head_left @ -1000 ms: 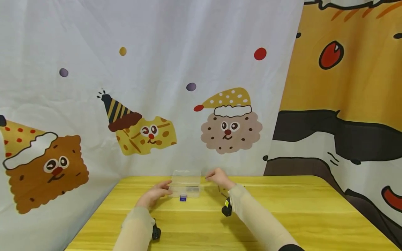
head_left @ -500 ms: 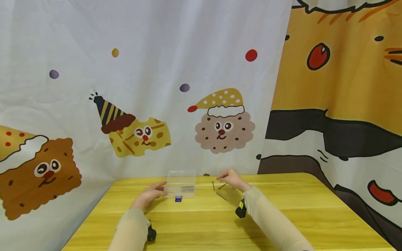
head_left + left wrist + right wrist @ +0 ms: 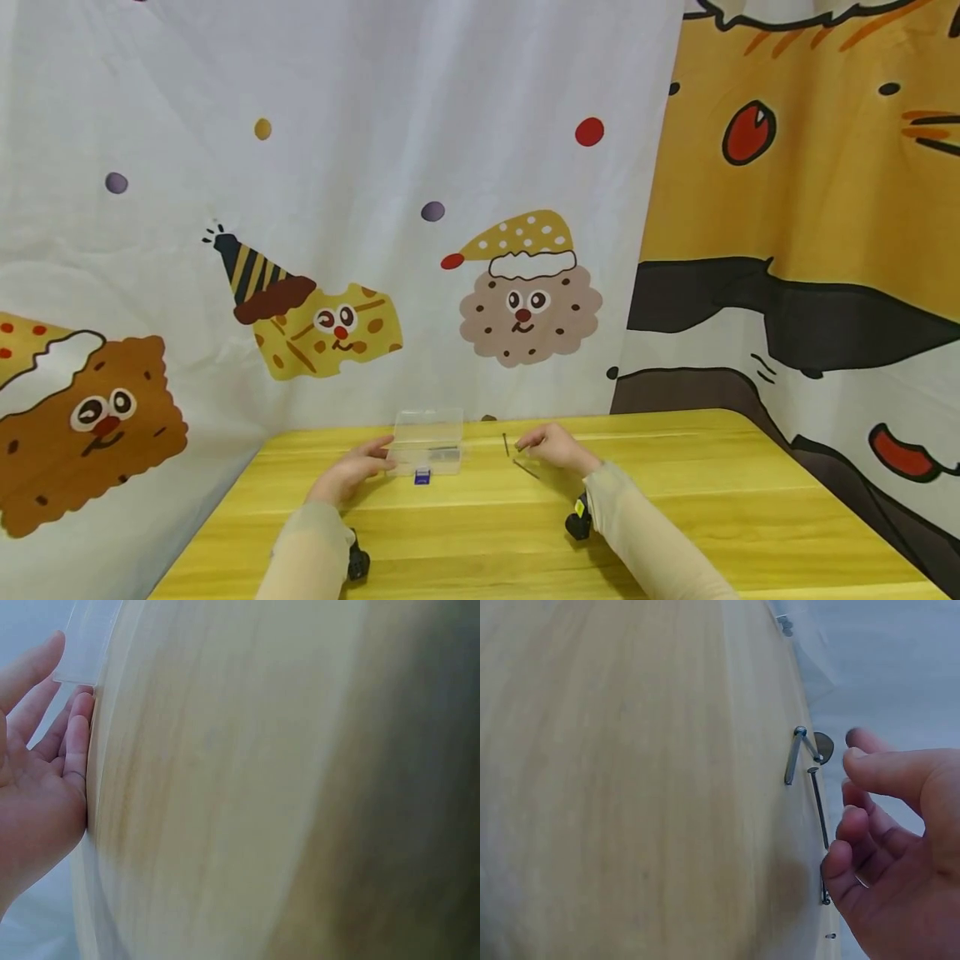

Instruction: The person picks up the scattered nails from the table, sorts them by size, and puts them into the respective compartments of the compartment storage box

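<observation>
A clear plastic box (image 3: 427, 427) with a blue latch (image 3: 422, 477) stands at the back of the table, its lid raised. A few dark, thin pieces lie inside, too small to tell apart. My left hand (image 3: 347, 477) rests against the box's left side, thumb and fingers spread. To the right of the box, several metal nails lie on the wood, including a long nail (image 3: 819, 806) and another nail (image 3: 791, 761). Over them hovers my right hand (image 3: 907, 817), thumb and forefinger apart, with nothing visibly held. In the head view its fingertips partly hide a nail.
The wooden table (image 3: 480, 542) ends at a white curtain (image 3: 360, 125) printed with cartoon figures, close behind the box. Each wrist carries a small black camera, such as the right camera (image 3: 578, 521).
My right hand has gone from beside the box rightward, then lowered to the nails. The left hand stays at the box. The head view has turned slightly right.
</observation>
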`<state>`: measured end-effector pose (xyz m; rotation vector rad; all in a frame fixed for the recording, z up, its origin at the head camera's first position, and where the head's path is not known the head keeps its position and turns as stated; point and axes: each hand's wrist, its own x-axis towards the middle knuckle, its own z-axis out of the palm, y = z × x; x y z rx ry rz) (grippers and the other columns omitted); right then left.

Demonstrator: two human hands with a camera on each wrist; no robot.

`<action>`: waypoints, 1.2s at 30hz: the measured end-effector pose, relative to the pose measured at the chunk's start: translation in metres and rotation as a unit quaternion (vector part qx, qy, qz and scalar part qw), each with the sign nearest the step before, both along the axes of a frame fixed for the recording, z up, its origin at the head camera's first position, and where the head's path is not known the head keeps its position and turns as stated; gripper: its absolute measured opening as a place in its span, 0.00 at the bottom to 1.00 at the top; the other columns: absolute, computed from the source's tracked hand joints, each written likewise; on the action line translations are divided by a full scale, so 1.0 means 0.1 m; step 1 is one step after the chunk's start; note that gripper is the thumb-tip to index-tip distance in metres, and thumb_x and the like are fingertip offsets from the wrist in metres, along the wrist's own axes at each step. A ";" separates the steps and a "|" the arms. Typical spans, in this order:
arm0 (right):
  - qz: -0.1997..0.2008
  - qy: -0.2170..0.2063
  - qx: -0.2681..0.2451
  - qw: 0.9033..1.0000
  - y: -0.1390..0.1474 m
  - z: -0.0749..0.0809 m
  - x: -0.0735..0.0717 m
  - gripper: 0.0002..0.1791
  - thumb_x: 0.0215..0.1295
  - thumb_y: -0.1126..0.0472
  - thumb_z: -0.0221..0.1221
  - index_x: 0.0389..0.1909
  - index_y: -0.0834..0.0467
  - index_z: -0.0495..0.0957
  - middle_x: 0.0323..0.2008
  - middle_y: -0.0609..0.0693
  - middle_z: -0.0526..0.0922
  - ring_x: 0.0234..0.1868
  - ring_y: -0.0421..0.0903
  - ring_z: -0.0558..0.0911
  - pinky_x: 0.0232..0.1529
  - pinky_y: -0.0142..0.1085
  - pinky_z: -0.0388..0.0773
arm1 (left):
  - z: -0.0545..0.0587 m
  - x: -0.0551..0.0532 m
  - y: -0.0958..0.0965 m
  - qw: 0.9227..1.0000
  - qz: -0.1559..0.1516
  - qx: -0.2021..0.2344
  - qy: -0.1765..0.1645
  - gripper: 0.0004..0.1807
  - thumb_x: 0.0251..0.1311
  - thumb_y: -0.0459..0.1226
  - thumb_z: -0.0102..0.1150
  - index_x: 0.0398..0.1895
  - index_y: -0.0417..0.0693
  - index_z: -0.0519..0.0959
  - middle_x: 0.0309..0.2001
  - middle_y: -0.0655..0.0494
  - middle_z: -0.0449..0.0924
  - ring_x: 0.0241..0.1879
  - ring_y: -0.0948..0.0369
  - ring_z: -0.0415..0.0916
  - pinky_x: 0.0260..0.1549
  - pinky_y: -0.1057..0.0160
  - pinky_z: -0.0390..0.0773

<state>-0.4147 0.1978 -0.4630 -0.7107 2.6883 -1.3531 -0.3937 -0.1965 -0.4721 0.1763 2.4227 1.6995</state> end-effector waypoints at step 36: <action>-0.066 0.014 0.061 0.996 -0.06 -0.07 -0.01 0.05 0.52 0.71 0.68 0.32 0.64 0.86 0.35 0.52 0.85 0.32 0.43 0.77 0.35 0.38 0.76 | 0.03 0.01 0.01 1.000 -0.001 -0.006 -0.005 0.37 0.63 0.32 0.60 0.73 0.38 0.58 0.65 0.29 0.60 0.63 0.35 0.59 0.60 0.38 0.59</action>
